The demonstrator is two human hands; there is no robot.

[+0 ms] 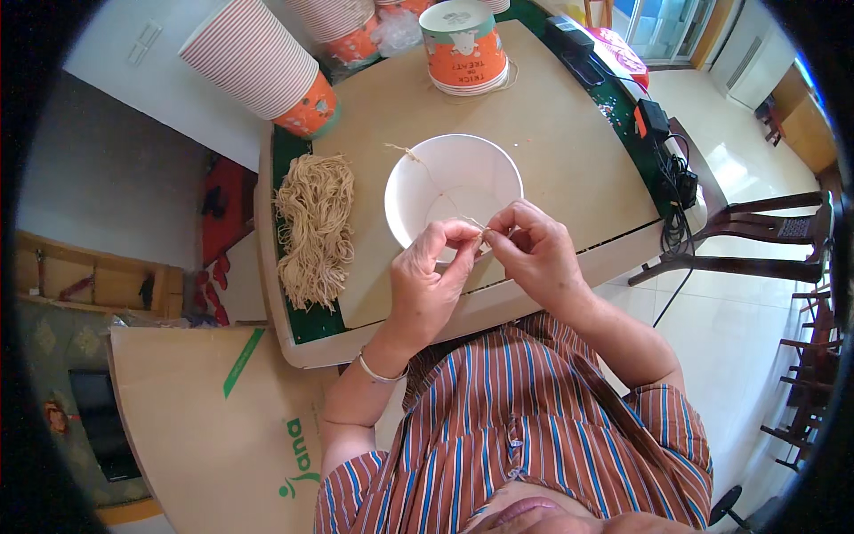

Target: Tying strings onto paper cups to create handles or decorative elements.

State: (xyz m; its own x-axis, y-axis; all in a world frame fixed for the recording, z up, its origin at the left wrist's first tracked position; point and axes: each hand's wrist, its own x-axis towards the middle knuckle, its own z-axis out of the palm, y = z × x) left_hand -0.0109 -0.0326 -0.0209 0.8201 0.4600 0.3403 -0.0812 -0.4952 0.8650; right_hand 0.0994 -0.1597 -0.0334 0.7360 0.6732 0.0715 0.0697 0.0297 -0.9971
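A white paper bucket (409, 191) stands on the table just in front of me, its open mouth facing up. Over its near rim, my left hand (431, 278) and my right hand (541, 258) meet, thumbs and forefingers pinched on a thin beige string (431, 178). The string crosses the bucket's mouth to a frayed, knotted end at the far left rim. How it is fixed to the bucket near my fingers is hidden. Left of the bucket lies a bundle of beige strings (316, 230).
An orange and green printed bucket (464, 53) sits upside down at the far side, with string beside its base. A tall stack of buckets (258, 67) leans at the far left. Black adapters and cables (672, 178) line the right edge. A large cardboard box (196, 400) stands at lower left, a wooden chair (774, 231) at right.
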